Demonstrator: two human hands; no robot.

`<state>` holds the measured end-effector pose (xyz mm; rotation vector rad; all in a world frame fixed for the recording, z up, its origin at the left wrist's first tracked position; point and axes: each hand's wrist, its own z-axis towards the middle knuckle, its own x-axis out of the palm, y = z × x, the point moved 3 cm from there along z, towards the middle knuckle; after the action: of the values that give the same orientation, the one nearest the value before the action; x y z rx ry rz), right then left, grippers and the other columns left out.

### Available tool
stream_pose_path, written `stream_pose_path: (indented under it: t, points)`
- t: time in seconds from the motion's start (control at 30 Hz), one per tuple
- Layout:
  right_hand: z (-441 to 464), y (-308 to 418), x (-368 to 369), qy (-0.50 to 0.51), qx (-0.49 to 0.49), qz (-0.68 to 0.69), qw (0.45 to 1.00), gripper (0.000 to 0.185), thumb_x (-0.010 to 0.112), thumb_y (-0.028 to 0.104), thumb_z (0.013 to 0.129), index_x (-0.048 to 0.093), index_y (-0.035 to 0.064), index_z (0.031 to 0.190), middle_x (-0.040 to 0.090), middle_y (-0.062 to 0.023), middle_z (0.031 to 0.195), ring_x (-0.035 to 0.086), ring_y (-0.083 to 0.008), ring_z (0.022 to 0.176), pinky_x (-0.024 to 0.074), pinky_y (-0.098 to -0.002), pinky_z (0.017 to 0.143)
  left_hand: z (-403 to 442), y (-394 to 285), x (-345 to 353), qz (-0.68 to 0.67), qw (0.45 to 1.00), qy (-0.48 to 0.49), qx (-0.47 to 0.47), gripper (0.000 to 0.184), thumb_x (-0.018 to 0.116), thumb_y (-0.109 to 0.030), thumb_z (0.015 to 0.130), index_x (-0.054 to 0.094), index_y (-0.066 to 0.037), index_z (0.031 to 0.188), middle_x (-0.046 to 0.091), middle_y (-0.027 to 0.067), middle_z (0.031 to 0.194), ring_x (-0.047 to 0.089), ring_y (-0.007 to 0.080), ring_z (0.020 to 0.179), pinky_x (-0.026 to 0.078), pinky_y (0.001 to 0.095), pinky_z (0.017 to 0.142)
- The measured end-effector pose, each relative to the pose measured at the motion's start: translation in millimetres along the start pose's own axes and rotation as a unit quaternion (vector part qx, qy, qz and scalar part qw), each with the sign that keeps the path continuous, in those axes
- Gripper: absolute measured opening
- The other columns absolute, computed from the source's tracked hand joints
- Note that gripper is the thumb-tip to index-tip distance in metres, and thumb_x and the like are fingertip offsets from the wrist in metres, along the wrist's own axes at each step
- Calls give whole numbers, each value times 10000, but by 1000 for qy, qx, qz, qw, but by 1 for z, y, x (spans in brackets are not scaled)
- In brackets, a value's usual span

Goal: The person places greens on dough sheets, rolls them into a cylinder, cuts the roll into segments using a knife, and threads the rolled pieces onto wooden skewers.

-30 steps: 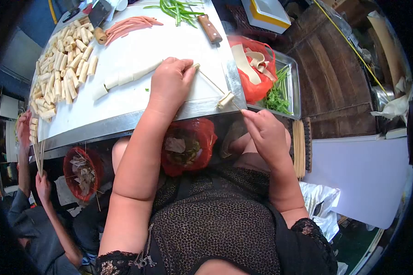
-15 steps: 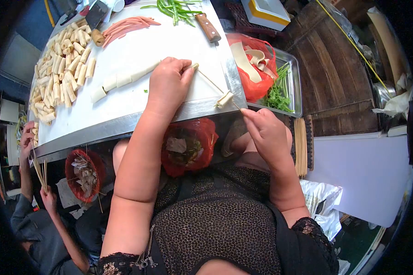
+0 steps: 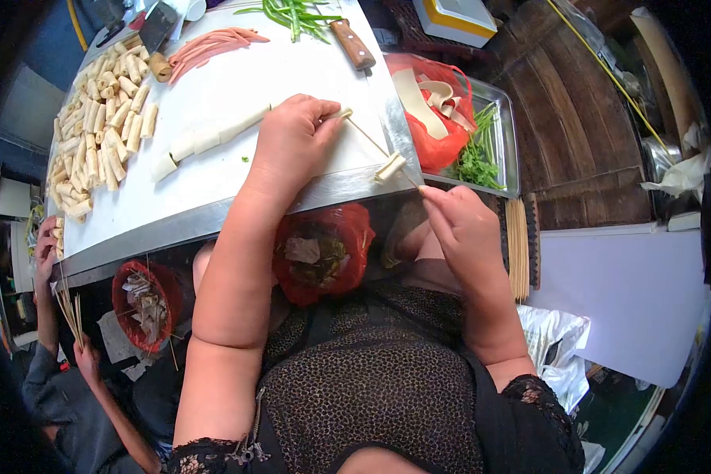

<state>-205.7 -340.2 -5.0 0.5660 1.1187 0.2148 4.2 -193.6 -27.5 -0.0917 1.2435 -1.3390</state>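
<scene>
A thin wooden skewer (image 3: 366,134) slants over the table's right front corner, with a pale roll (image 3: 389,168) threaded on it. My right hand (image 3: 460,217) pinches the skewer's lower end. At its upper end my left hand (image 3: 296,134) is closed on a small pale roll (image 3: 341,114), partly hidden by the fingers. A row of flat pale sheets (image 3: 205,141) lies just left of my left hand. Many finished-looking rolls (image 3: 103,126) are heaped on the left of the white table (image 3: 292,71).
Pink strips (image 3: 213,47), green strips (image 3: 292,17) and a wooden-handled knife (image 3: 353,45) lie at the back. A metal tray (image 3: 511,150) holds a red bag (image 3: 434,150) and herbs. Bare skewers (image 3: 517,249) stand right. A co-worker's hand (image 3: 87,359) holds skewers at left.
The roll on my skewer has tilted slightly, while my hands stay nearly in place. The co-worker's hand with the skewers has moved down. The table view has shifted slightly left.
</scene>
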Motion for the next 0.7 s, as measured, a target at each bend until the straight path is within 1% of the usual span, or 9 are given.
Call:
stream_pose_path:
  t: [0.07,0.17,0.23,0.3,0.33,0.4,0.57,0.63,0.7]
  points:
    - [-9,-7,0,-1,-10,-14,1000,187,676,93,878,714,60,1059,589,-108,769,594,-265,677,479,-363,617,-1,-4,5,-23,1000,10,6,187,732,-119,849,736,-9,1000,687,119,888,657,209,747,532,310,707]
    - [-11,-7,1,-5,-25,-33,999,191,699,102,860,716,67,1047,593,-96,748,591,-260,654,485,-371,598,-2,-10,9,8,1000,15,24,186,733,-120,841,737,-11,991,689,126,894,666,228,771,533,318,718]
    - [-9,-2,3,-10,-30,-37,999,191,698,105,861,715,68,1048,591,-95,746,590,-260,654,485,-373,598,0,-10,7,-7,1000,24,6,158,693,-134,847,741,-21,947,692,159,908,670,321,858,535,389,790]
    - [-6,1,3,19,17,-36,999,181,655,135,903,721,95,1067,603,-110,801,619,-283,715,487,-367,631,0,-9,6,-5,1000,25,11,159,692,-135,849,741,-19,947,692,159,902,670,321,863,535,389,792]
    - [-4,0,5,19,16,-36,999,181,655,135,903,721,95,1067,603,-110,801,619,-283,715,487,-367,631,1,-9,6,-3,1000,28,14,160,691,-135,850,740,-18,948,691,159,896,670,321,868,535,389,794]
    - [0,-2,8,-15,-30,-45,998,156,690,108,867,705,70,1018,579,-99,750,598,-276,670,496,-382,602,2,-8,6,-6,999,28,18,160,691,-135,852,740,-16,947,691,160,895,669,323,870,534,389,798]
    - [21,-5,25,-25,-52,-43,997,133,684,122,871,710,82,995,594,-103,770,620,-289,693,510,-383,609,3,-6,5,-7,999,37,27,161,685,-132,859,737,-7,947,690,165,910,668,328,876,531,389,809]
    - [36,-3,32,-26,-60,-52,997,130,677,130,876,713,86,993,601,-104,777,628,-291,702,514,-386,615,3,-4,5,-17,998,54,32,178,680,-106,879,727,3,1011,689,144,912,666,279,856,521,346,783]
    - [50,-1,39,-21,-79,-51,995,130,656,153,890,719,88,984,614,-106,794,640,-300,720,521,-404,634,4,-4,5,-16,998,58,29,179,670,-104,888,725,2,1021,686,147,917,665,282,857,519,347,786]
